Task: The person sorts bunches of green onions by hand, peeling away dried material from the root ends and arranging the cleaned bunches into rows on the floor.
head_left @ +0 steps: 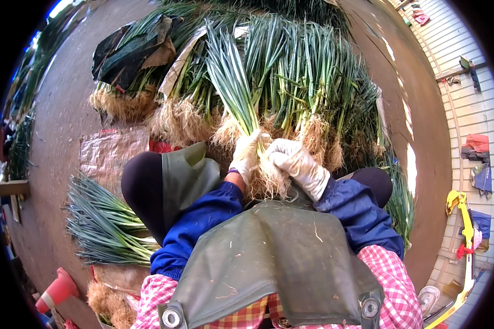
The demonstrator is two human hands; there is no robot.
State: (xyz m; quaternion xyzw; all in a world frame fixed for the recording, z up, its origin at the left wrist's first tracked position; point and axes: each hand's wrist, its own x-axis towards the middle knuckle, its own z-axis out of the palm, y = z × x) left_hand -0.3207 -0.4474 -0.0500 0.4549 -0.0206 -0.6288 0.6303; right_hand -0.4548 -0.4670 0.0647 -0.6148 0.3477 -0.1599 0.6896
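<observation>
In front of my apron my gloved left hand (246, 155) is closed around the lower stems of a bunch of green onions (233, 90). Its long leaves point away from me, up over the pile, and its pale stringy roots hang toward my lap. My gloved right hand (299, 164) has its fingers bent together at the root end of the same bunch. Whether they pinch a root or a stem is hidden. Just beyond both hands lies a large pile of green onions (324, 71), roots toward me.
At my left lies another heap of green onions (101, 219), beside a brownish sheet (115, 156). Loose roots (112, 304) and a red traffic cone (57, 289) are at lower left. Dark sheeting (132, 55) covers onions at far left. A yellow frame (467, 225) stands right, near a tiled surface.
</observation>
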